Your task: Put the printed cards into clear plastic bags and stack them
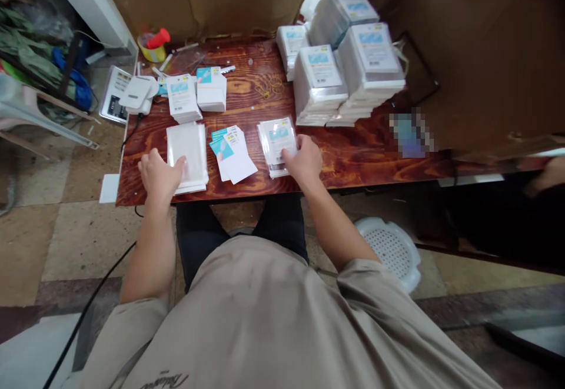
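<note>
My left hand (161,174) rests at the left edge of a pile of clear plastic sleeves (189,153), fingers apart and thumb lying over the sleeves. My right hand (306,162) grips the right side of a small pile of card packets (276,139) in clear wrap; its thumb presses on the top packet and the fingertips are partly hidden. Between the hands, several loose white and blue printed cards (241,159) lie fanned on the table.
Tall stacks of wrapped packets (320,77) stand at the back right of the wooden table (241,106). Nearer left are more packets (183,100), a card stack (212,92), a digital scale (115,97), a yellow tape roll (152,53) and rubber bands (270,86). Another person's hand (549,174) shows far right.
</note>
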Demonstrator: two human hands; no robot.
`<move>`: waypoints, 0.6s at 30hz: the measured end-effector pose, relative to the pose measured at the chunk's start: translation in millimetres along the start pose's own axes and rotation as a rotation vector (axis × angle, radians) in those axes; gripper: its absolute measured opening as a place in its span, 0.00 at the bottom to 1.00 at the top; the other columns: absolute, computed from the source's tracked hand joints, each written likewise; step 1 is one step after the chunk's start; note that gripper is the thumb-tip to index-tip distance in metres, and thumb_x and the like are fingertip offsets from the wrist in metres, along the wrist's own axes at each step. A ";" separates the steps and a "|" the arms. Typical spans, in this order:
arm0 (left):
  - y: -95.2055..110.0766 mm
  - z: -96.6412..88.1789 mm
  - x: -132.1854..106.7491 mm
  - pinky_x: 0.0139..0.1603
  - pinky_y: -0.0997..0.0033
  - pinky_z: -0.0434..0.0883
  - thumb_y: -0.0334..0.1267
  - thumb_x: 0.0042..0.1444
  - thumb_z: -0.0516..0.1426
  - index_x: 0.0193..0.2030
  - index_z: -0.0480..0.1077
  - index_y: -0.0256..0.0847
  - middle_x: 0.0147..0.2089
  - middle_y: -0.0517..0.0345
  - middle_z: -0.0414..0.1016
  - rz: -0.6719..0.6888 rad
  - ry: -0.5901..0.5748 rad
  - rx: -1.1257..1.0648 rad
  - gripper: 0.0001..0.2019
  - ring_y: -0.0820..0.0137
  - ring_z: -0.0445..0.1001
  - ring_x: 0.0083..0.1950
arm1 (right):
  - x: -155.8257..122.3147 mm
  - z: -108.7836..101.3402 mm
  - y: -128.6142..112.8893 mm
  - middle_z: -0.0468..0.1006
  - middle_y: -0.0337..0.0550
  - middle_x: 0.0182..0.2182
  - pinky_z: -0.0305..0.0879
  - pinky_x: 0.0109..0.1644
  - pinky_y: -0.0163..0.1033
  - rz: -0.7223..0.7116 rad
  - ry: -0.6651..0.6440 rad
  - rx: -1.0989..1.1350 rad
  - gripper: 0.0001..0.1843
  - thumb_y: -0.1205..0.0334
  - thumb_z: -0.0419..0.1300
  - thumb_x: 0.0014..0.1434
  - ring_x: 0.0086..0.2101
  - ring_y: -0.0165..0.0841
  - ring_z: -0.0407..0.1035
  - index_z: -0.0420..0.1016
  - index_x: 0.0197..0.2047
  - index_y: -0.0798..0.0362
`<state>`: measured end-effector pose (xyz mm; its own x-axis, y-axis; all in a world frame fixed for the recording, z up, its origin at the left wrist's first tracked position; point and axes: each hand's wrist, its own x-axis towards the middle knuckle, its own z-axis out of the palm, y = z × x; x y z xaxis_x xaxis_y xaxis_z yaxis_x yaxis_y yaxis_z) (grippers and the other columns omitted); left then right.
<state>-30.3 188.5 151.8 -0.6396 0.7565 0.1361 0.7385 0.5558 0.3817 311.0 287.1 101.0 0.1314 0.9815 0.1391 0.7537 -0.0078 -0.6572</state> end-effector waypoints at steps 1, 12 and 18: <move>-6.7 2.0 7.2 0.68 0.43 0.64 0.50 0.49 0.70 0.60 0.69 0.28 0.59 0.29 0.74 -0.036 -0.064 0.018 0.37 0.42 0.70 0.65 | -1.6 0.4 -1.1 0.76 0.61 0.51 0.64 0.59 0.60 -0.033 0.042 -0.102 0.27 0.59 0.65 0.55 0.52 0.51 0.69 0.73 0.57 0.60; -16.8 -8.9 26.7 0.50 0.55 0.72 0.50 0.57 0.61 0.38 0.77 0.41 0.40 0.43 0.81 -0.019 -0.181 0.093 0.14 0.50 0.78 0.46 | -43.9 1.7 -87.0 0.78 0.55 0.53 0.64 0.59 0.47 -1.070 -0.575 -0.279 0.13 0.57 0.62 0.68 0.54 0.45 0.69 0.78 0.49 0.59; -6.9 -17.9 14.8 0.56 0.49 0.70 0.45 0.64 0.51 0.45 0.80 0.35 0.48 0.34 0.80 0.081 -0.027 0.064 0.19 0.46 0.77 0.51 | -41.1 -6.8 -98.9 0.80 0.54 0.46 0.66 0.45 0.41 -1.042 -0.691 -0.446 0.12 0.71 0.51 0.70 0.45 0.40 0.75 0.75 0.48 0.60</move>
<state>-48.7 189.7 167.5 -0.5719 0.8084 0.1395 0.8003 0.5125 0.3113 235.4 246.3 165.3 -0.8857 0.4598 -0.0641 0.4640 0.8718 -0.1570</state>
